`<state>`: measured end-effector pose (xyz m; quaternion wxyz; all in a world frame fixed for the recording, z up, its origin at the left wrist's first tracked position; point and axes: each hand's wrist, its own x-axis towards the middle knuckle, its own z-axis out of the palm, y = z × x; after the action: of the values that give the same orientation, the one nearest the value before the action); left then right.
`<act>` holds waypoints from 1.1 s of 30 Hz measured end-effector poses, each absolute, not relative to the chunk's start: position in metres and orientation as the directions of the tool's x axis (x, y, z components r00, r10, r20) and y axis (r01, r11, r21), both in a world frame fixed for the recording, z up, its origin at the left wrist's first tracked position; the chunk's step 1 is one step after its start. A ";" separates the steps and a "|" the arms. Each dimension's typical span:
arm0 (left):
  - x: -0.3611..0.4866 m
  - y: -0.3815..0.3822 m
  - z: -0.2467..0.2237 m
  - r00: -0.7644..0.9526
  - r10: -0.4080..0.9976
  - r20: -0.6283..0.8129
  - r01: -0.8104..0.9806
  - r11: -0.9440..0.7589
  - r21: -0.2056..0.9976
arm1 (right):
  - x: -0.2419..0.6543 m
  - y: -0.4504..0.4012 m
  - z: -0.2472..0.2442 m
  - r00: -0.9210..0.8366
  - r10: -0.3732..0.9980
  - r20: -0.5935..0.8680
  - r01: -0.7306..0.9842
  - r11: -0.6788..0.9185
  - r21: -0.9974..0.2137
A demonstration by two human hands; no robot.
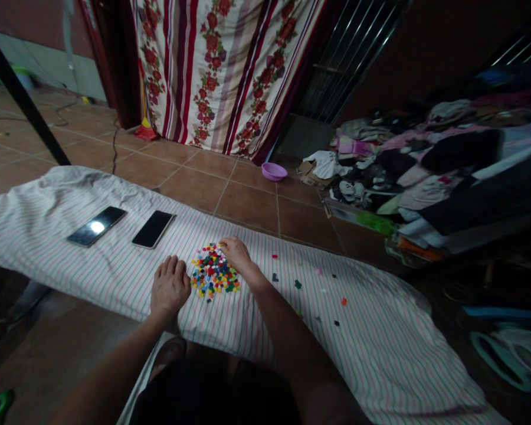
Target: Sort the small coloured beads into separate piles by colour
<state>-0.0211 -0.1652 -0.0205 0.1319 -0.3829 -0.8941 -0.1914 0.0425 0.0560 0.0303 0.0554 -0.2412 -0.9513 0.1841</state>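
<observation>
A heap of small, bright plastic pieces (213, 273) in many colours lies on the striped cloth (256, 321). My left hand (170, 286) rests palm down on the cloth just left of the heap, fingers stretched out and holding nothing. At the heap's far right edge, my right hand (236, 251) has its fingertips pressed together among the pieces; whatever is between them is too small to make out. Right of that forearm, loose pieces are spread apart, among them a red piece (275, 256), a green piece (298, 284) and an orange piece (344, 301).
Two phones, a left phone (97, 226) and a right phone (153, 229), lie on the cloth to the left. Beyond its far edge are a tiled floor, a purple basin (274, 172) and a flowered curtain (230, 71). Piled clothes (398, 153) stand at the right.
</observation>
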 end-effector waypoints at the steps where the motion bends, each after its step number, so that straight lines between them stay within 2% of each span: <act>1: -0.021 -0.165 -0.021 -0.674 0.632 0.382 0.734 0.634 0.245 | 0.039 0.055 0.030 -0.874 0.485 -0.005 0.454 0.814 -0.362; 7: -0.021 -0.165 -0.022 -0.677 0.631 0.379 0.731 0.636 0.246 | 0.031 0.052 0.027 -0.869 0.489 -0.081 0.487 0.813 -0.320; 18: -0.020 -0.165 -0.021 -0.675 0.630 0.384 0.732 0.640 0.236 | 0.029 0.050 0.030 -0.885 0.457 -0.093 0.464 0.843 -0.274; 23: -0.020 -0.165 -0.021 -0.657 0.641 0.397 0.743 0.639 0.198 | 0.029 0.052 0.029 -0.886 0.452 -0.106 0.461 0.832 -0.307; 33: -0.020 -0.166 -0.020 -0.650 0.647 0.398 0.750 0.630 0.200 | 0.033 0.048 0.022 -0.891 0.455 0.006 0.407 0.802 -0.438</act>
<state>-0.0205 -0.1660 -0.0204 0.1459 -0.3922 -0.8910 -0.1763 0.0329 0.0484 0.0221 0.0555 -0.2273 -0.9476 0.2176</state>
